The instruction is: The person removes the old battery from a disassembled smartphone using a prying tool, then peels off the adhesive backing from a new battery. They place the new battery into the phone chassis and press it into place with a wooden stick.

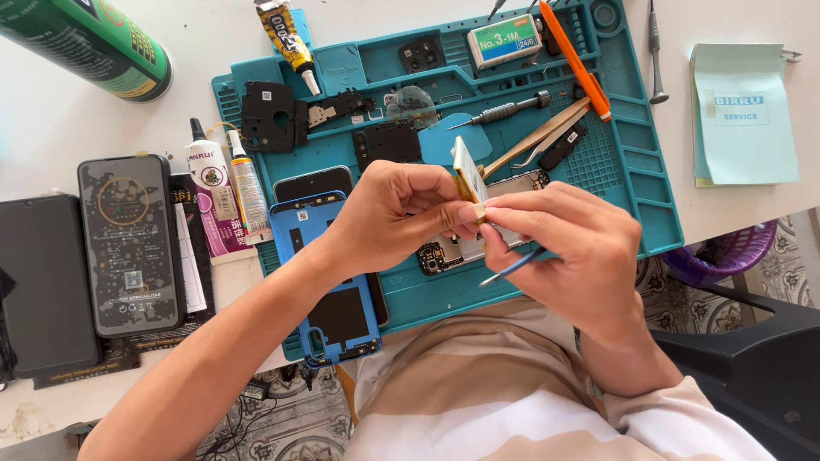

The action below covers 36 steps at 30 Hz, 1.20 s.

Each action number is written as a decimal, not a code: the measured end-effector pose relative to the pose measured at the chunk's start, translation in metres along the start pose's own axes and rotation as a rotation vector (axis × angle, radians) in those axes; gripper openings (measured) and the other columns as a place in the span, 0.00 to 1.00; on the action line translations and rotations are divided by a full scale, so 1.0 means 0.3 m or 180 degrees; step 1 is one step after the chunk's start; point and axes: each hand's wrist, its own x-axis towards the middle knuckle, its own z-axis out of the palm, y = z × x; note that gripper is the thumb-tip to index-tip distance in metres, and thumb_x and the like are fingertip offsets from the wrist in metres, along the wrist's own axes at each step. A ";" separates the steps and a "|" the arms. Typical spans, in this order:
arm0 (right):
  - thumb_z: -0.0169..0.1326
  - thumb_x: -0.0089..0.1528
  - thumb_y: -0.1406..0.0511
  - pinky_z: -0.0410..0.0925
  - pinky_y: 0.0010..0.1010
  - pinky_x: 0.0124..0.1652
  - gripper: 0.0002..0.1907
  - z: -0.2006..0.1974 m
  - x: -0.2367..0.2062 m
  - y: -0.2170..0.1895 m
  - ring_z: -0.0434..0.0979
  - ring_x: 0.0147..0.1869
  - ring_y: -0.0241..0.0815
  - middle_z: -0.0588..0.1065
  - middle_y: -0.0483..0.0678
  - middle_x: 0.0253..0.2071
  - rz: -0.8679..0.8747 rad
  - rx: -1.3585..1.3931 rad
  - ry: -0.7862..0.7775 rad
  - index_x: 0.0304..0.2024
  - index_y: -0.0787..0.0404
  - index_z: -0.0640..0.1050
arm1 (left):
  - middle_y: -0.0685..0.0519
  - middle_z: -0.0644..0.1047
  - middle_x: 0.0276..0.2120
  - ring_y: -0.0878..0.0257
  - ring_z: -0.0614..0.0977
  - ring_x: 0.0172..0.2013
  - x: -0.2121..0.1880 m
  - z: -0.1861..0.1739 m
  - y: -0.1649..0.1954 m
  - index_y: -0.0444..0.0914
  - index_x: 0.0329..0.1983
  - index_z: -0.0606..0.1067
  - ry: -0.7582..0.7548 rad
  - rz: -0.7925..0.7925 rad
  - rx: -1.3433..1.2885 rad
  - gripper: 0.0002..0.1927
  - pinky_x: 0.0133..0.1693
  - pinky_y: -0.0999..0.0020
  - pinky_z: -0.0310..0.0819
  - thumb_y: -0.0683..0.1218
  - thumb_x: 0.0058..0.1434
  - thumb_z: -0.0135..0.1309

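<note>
**Mia:** What are the two hands holding?

**Ben:** Both pinch one thin, flat part (468,181) with a gold edge. The left hand (389,215) has its thumb and fingers closed on the left side of it. The right hand (568,248) has its fingertips closed on the near end, where there is a bit of pale tape. The part stands on its edge, up in the air over the teal mat (653,183).

**Mia:** Is there something else in the right hand?

**Ben:** Yes. A thin blue tool (511,267) sticks out under its fingers, toward the near left.

**Mia:** What is right under the hands?

**Ben:** An open phone (448,252) with its insides showing. It lies on the mat and the hands hide most of it.

**Mia:** And to the left?

**Ben:** A blue phone back cover (329,282) lies under the left wrist, on the mat's near left corner. Farther left, on the white worktop (51,137), stand two small glue tubes (231,192), then a dark phone box (128,243).

**Mia:** What is on the far side?

**Ben:** Black phone pieces (278,115), a small screwdriver (504,110), tan tweezers (547,132) and an orange pen (574,60), all on the mat. A green can (90,43) lies at the far left. A pale green notepad (741,115) sits on the right, off the mat.
</note>
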 end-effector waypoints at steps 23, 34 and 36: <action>0.66 0.57 0.74 0.72 0.27 0.34 0.10 -0.007 -0.032 -0.016 0.79 0.33 0.42 0.81 0.51 0.39 0.0016 -0.0009 -0.0027 0.40 0.66 0.81 | 0.51 0.84 0.35 0.69 0.86 0.39 -0.015 -0.002 0.015 0.29 0.42 0.81 -0.0115 -0.0065 -0.0070 0.08 0.43 0.73 0.85 0.41 0.68 0.59; 0.66 0.60 0.75 0.73 0.31 0.38 0.09 -0.012 -0.030 -0.029 0.80 0.36 0.45 0.80 0.50 0.40 -0.0264 -0.0403 0.0020 0.41 0.65 0.80 | 0.52 0.84 0.34 0.70 0.86 0.38 -0.015 0.005 0.024 0.30 0.41 0.82 -0.0060 -0.0095 -0.0018 0.07 0.42 0.74 0.84 0.41 0.67 0.60; 0.66 0.60 0.75 0.73 0.30 0.37 0.09 -0.012 -0.032 -0.029 0.80 0.36 0.45 0.80 0.50 0.39 -0.0240 -0.0358 0.0011 0.41 0.65 0.79 | 0.52 0.84 0.35 0.70 0.85 0.38 -0.014 0.005 0.026 0.30 0.42 0.82 -0.0075 -0.0092 -0.0034 0.07 0.42 0.75 0.84 0.41 0.67 0.60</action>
